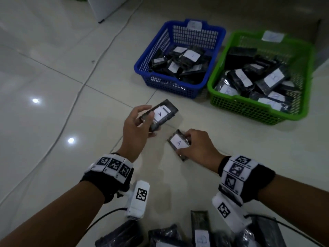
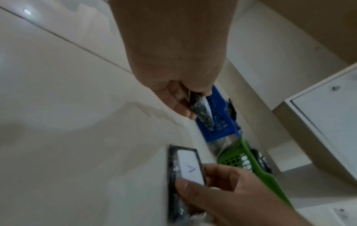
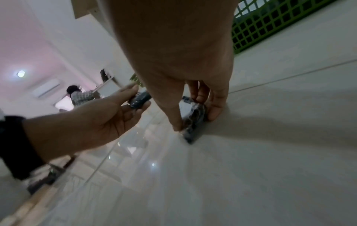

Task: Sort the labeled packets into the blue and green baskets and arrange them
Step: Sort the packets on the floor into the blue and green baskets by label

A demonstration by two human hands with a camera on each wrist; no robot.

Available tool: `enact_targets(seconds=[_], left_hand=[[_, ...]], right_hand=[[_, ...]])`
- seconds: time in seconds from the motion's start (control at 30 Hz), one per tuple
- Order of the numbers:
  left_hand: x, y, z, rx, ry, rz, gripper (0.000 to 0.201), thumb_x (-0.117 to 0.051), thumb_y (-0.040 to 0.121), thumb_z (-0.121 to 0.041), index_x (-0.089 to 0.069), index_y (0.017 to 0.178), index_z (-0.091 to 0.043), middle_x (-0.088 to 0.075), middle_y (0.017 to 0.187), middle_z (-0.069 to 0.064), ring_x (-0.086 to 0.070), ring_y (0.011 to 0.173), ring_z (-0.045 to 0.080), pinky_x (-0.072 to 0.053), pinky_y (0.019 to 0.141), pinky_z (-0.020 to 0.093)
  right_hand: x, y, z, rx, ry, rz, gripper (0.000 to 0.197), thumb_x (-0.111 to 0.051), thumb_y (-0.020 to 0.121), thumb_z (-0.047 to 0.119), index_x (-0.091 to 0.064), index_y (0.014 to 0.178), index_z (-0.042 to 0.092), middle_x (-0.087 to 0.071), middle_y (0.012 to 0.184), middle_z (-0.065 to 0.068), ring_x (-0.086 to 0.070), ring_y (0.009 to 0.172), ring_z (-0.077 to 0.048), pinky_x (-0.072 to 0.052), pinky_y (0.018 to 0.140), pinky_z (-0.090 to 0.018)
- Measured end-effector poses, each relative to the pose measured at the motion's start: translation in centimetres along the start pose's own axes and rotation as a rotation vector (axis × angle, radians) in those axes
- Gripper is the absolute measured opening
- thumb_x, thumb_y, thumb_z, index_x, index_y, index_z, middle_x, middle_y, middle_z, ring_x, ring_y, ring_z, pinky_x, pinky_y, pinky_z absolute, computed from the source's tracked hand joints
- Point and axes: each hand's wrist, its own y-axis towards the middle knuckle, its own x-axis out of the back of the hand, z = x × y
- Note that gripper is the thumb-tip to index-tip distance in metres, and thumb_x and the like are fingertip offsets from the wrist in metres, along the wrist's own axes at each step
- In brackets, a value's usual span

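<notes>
Head view: glossy white tiled floor; each hand's grip pinches an A-labelled packet.

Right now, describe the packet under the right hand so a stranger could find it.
In front of the blue basket and green basket, both hands hold black packets labelled A. The right hand grips the packet lying on the floor; the other is lifted.

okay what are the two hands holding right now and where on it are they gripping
The left hand holds one A-labelled packet by its near end, lifted. The right hand pinches another A-labelled packet by its long edges, against the floor.
</notes>
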Motion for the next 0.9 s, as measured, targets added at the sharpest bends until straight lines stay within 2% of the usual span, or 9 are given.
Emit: enact_targets(seconds=[0.07, 0.13, 0.3, 0.4, 0.53, 0.63, 0.73, 0.83, 0.9], left_hand=[[0.0, 1.8, -2.4, -0.115, -0.025, -0.066, 0.014, -0.064, 0.099, -0.022, -0.071, 0.109, -0.015, -0.076, 0.097, 0.014, -0.076, 0.078, 0.032, -0.063, 0.066, 0.038], [-0.3, 4.4, -4.7, -0.199, -0.048, -0.072, 0.015, -0.063, 0.099, -0.016, -0.072, 0.111, -0.012, -0.074, 0.100, 0.017, -0.075, 0.080, 0.031, -0.063, 0.070, 0.038], [-1.9, 11.1, -9.3, -0.132, -0.160, -0.031, 0.033, -0.060, 0.098, -0.004, -0.059, 0.130, -0.008, -0.067, 0.115, 0.015, -0.071, 0.083, 0.019, -0.061, 0.084, 0.035], [-3.0, 14.4, -9.7, -0.174, -0.073, 0.013, 0.041, -0.056, 0.100, 0.000, -0.049, 0.140, -0.006, -0.062, 0.125, 0.013, -0.069, 0.101, 0.022, -0.060, 0.088, 0.034], [-3.6, 16.8, -8.1, -0.207, 0.275, 0.155, 0.051, -0.056, 0.096, -0.007, -0.048, 0.145, -0.015, -0.062, 0.134, 0.008, -0.064, 0.116, 0.027, -0.055, 0.099, 0.045], [-1.9, 15.4, -6.4, -0.309, 0.386, 0.034, 0.038, -0.059, 0.091, -0.004, -0.061, 0.123, -0.024, -0.066, 0.122, -0.007, -0.063, 0.108, 0.012, -0.054, 0.097, 0.030], [1.5, 11.5, -4.7, -0.427, 0.527, -0.011, 0.029, -0.065, 0.090, -0.014, -0.068, 0.115, -0.026, -0.069, 0.110, -0.014, -0.065, 0.098, 0.005, -0.053, 0.088, 0.022], [5.2, 6.1, -3.1, -0.398, 0.728, 0.116, 0.018, -0.068, 0.089, -0.018, -0.071, 0.103, -0.027, -0.069, 0.088, -0.016, -0.063, 0.076, -0.001, -0.049, 0.075, 0.010], [7.6, 2.3, -2.2, -0.312, 0.946, 0.302, 0.016, -0.072, 0.087, -0.022, -0.071, 0.099, -0.031, -0.069, 0.084, -0.014, -0.063, 0.073, -0.001, -0.051, 0.075, 0.014]], right_hand=[[1.4, 1.5, 1.3, -0.020, 0.131, -0.029, 0.038, -0.090, 0.065, 0.020, -0.066, 0.094, 0.012, -0.067, 0.082, 0.003, -0.060, 0.071, -0.009, -0.046, 0.057, -0.012], [3.5, 3.2, 3.1, -0.017, 0.260, -0.109, 0.037, -0.092, 0.063, 0.017, -0.065, 0.088, 0.017, -0.062, 0.076, 0.007, -0.056, 0.065, -0.003, -0.038, 0.048, -0.006], [9.3, 7.8, 8.0, 0.108, 0.495, -0.344, 0.032, -0.088, 0.070, 0.017, -0.057, 0.071, 0.023, -0.062, 0.071, 0.005, -0.058, 0.061, -0.003, -0.050, 0.057, -0.018], [11.3, 11.8, 9.7, 0.073, 0.551, -0.490, 0.027, -0.087, 0.073, 0.019, -0.061, 0.078, 0.021, -0.068, 0.085, 0.001, -0.069, 0.084, -0.017, -0.061, 0.076, -0.034], [11.9, 15.9, 9.8, 0.046, 0.485, -0.555, 0.024, -0.082, 0.078, 0.022, -0.068, 0.098, 0.019, -0.068, 0.098, 0.005, -0.066, 0.093, -0.011, -0.058, 0.086, -0.033], [11.4, 15.5, 9.0, 0.107, 0.345, -0.493, 0.038, -0.078, 0.083, 0.023, -0.066, 0.118, 0.016, -0.064, 0.116, 0.001, -0.059, 0.106, -0.010, -0.050, 0.092, -0.022], [10.9, 12.1, 8.5, 0.309, 0.104, -0.509, 0.035, -0.076, 0.082, 0.017, -0.067, 0.115, 0.011, -0.065, 0.121, -0.003, -0.054, 0.106, -0.005, -0.038, 0.086, -0.007], [9.7, 7.7, 8.3, 0.505, -0.027, -0.442, 0.024, -0.069, 0.085, 0.016, -0.068, 0.108, 0.008, -0.064, 0.116, -0.009, -0.056, 0.106, -0.015, -0.042, 0.089, -0.018], [8.2, 5.0, 8.0, 0.579, -0.079, -0.309, 0.023, -0.068, 0.084, 0.022, -0.069, 0.104, 0.009, -0.064, 0.112, -0.011, -0.056, 0.103, -0.018, -0.043, 0.089, -0.026]])
